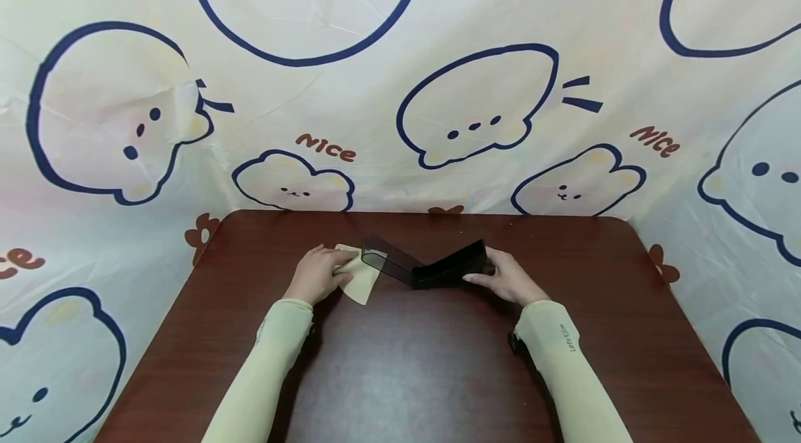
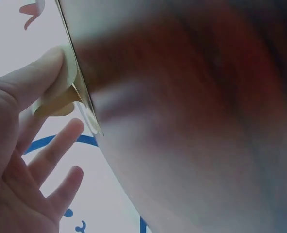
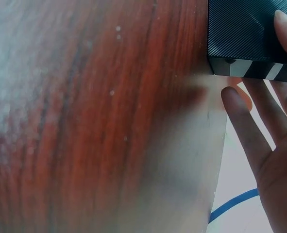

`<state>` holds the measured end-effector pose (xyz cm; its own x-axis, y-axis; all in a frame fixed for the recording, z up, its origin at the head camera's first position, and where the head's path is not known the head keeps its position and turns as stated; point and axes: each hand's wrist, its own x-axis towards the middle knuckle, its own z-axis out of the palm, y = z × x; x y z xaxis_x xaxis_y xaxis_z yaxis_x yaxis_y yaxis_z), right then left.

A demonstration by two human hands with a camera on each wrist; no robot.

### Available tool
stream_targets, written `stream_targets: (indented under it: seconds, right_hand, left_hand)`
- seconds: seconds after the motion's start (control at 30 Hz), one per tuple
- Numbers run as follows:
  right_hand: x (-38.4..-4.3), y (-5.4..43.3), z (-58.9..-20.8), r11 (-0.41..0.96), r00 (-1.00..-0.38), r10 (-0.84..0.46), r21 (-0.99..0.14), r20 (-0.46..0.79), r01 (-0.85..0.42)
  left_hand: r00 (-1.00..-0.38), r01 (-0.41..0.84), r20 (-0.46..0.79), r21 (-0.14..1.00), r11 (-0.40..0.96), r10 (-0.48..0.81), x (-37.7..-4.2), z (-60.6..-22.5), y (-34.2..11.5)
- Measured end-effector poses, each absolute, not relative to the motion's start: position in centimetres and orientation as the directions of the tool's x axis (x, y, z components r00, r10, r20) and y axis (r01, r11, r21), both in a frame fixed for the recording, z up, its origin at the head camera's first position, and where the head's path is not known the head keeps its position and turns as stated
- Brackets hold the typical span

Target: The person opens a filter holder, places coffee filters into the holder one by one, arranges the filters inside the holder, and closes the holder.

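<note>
Pinched yellow sheet (image 1: 364, 282) with left hand (image 1: 316, 275), gripped open black box (image 1: 439, 276) with right hand (image 1: 510, 279) near twelve o'clock edge of table (image 1: 413, 373). Pointed long base (image 1: 455, 265) to two o'clock, see-through lid (image 1: 393, 264) to ten

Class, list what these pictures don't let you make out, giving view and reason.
Left wrist: part of a finger of the left hand, hidden behind the yellow sheet.
Left wrist: the grain of the tabletop, blurred.
Right wrist: the rest of the black box, cut off by the top and right edges.
Head: the lettering on the right sleeve, too small to read surely.
</note>
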<state>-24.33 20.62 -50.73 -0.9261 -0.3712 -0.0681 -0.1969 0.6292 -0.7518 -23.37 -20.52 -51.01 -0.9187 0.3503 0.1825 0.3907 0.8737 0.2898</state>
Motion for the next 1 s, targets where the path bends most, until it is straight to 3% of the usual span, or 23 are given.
stream_targets:
  seconds: [0.27,0.57,1.0]
  right_hand:
    - [-24.4,20.7,-50.6,0.626,-0.925,-0.374,-0.755,-0.070,-0.196]
    - [-24.4,20.7,-50.9,0.625,-0.925,-0.375,-0.754,-0.064,-0.201]
    - [-24.4,20.8,-51.1,0.617,-0.924,-0.373,-0.766,-0.080,-0.183]
  left_hand:
    - [-0.898,0.412,0.300,0.313,0.856,0.322,-23.5,-50.7,-19.9]
    - [-0.946,0.309,0.237,0.456,0.834,0.222,-23.1,-49.6,-19.6]
    - [-0.953,0.297,0.241,0.628,0.719,0.183,-23.2,-49.4,-20.1]
